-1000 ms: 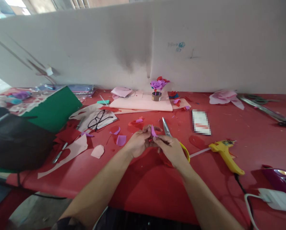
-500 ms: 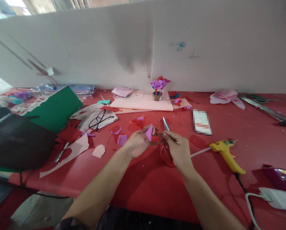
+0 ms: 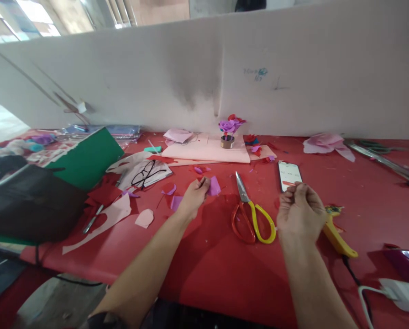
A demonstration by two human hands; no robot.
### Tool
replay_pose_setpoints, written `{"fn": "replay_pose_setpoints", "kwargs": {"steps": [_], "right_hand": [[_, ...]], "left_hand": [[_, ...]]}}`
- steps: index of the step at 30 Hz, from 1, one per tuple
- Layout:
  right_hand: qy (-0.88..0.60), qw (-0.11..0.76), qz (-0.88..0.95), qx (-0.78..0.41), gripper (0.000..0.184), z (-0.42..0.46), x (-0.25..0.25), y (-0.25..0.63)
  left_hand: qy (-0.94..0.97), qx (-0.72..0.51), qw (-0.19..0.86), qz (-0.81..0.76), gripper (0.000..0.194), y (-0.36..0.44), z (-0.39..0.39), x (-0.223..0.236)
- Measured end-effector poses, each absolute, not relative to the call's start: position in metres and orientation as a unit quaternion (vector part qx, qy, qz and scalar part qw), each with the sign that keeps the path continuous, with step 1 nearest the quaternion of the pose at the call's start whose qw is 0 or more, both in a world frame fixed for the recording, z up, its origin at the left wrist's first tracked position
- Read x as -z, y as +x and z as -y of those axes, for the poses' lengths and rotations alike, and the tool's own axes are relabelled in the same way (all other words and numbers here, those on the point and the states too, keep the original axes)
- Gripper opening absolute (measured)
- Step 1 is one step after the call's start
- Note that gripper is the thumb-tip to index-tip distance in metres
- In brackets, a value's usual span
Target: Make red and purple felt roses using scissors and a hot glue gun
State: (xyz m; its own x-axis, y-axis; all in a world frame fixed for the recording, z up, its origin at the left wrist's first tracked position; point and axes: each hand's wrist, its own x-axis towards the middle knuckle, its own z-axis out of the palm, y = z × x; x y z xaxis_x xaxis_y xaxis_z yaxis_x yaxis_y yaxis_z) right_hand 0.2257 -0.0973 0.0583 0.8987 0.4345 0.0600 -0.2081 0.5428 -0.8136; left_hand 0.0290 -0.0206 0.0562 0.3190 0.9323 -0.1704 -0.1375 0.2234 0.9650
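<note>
My left hand (image 3: 195, 197) pinches a small purple paper piece (image 3: 214, 186) above the red table. My right hand (image 3: 301, 211) is raised over the table at the right, its thumb and fingers pressed together; whatever it may hold is too small to make out. Between the hands lie scissors (image 3: 254, 224) with one red and one yellow handle, blades pointing away. Just beyond my right hand is a phone (image 3: 289, 172), partly covered by its fingers. A yellow glue gun (image 3: 339, 240) lies beside that hand, partly hidden by it.
Paper flowers (image 3: 230, 125) stand in a small brown pot (image 3: 227, 142) on a pale pink sheet (image 3: 204, 153). Glasses (image 3: 148, 173), scraps and a dark bag (image 3: 29, 201) lie to the left. A white charger (image 3: 401, 292) is at the near right, and a pale board (image 3: 191, 68) closes the back.
My hands have parted: the right moved right toward the phone, off the scissors, whose handles now show. The left moved slightly left and still holds a purple piece.
</note>
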Motion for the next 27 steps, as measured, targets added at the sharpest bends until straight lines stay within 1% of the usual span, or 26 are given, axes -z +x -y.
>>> {"fn": "replay_pose_setpoints", "kwargs": {"steps": [1,3,5,6,7,8,10,12,15,17,19,24,25,26,27], "right_hand": [[-0.456,0.858,0.141,-0.191,0.028,0.099,-0.059,0.222],[-0.505,0.798,0.197,-0.262,0.026,0.101,-0.058,0.206],[-0.532,0.696,0.281,-0.392,0.034,0.103,-0.056,0.185],[-0.525,0.650,0.315,-0.450,0.043,0.103,-0.055,0.174],[-0.520,0.613,0.340,-0.489,0.047,0.104,-0.054,0.166],[-0.527,0.587,0.358,-0.499,0.042,0.104,-0.053,0.159],[-0.564,0.555,0.384,-0.476,0.029,0.105,-0.051,0.155],[-0.596,0.553,0.389,-0.434,0.027,0.105,-0.049,0.160],[-0.590,0.603,0.355,-0.403,0.026,0.106,-0.050,0.174],[-0.588,0.640,0.337,-0.361,0.024,0.110,-0.053,0.183],[-0.615,0.641,0.344,-0.305,0.022,0.119,-0.057,0.190],[-0.719,0.515,0.405,-0.232,0.024,0.168,-0.067,0.206],[-0.721,0.497,0.421,-0.235,0.022,0.183,-0.068,0.209],[-0.714,0.471,0.446,-0.265,0.020,0.201,-0.068,0.212],[-0.691,0.429,0.478,-0.331,0.018,0.220,-0.066,0.216]], "left_hand": [[0.485,-0.413,0.645,-0.423,0.040,0.029,0.021,-0.056],[0.510,-0.426,0.612,-0.430,0.034,0.030,0.023,-0.056],[0.541,-0.429,0.574,-0.441,0.026,0.032,0.027,-0.055],[0.561,-0.425,0.552,-0.448,0.025,0.033,0.029,-0.055],[0.580,-0.420,0.527,-0.457,0.026,0.034,0.030,-0.055],[0.597,-0.416,0.501,-0.468,0.027,0.034,0.031,-0.054],[0.611,-0.415,0.455,-0.497,0.030,0.034,0.031,-0.053],[0.601,-0.432,0.435,-0.513,0.030,0.033,0.028,-0.052],[0.571,-0.469,0.451,-0.501,0.022,0.029,0.020,-0.049],[0.550,-0.483,0.469,-0.494,0.019,0.027,0.016,-0.049],[0.530,-0.488,0.489,-0.492,0.018,0.025,0.012,-0.048],[0.502,-0.524,0.523,-0.448,0.013,0.021,0.008,-0.050],[0.500,-0.531,0.523,-0.440,0.012,0.021,0.008,-0.051],[0.498,-0.537,0.524,-0.436,0.011,0.021,0.007,-0.051],[0.495,-0.539,0.525,-0.435,0.011,0.021,0.008,-0.052]]}}
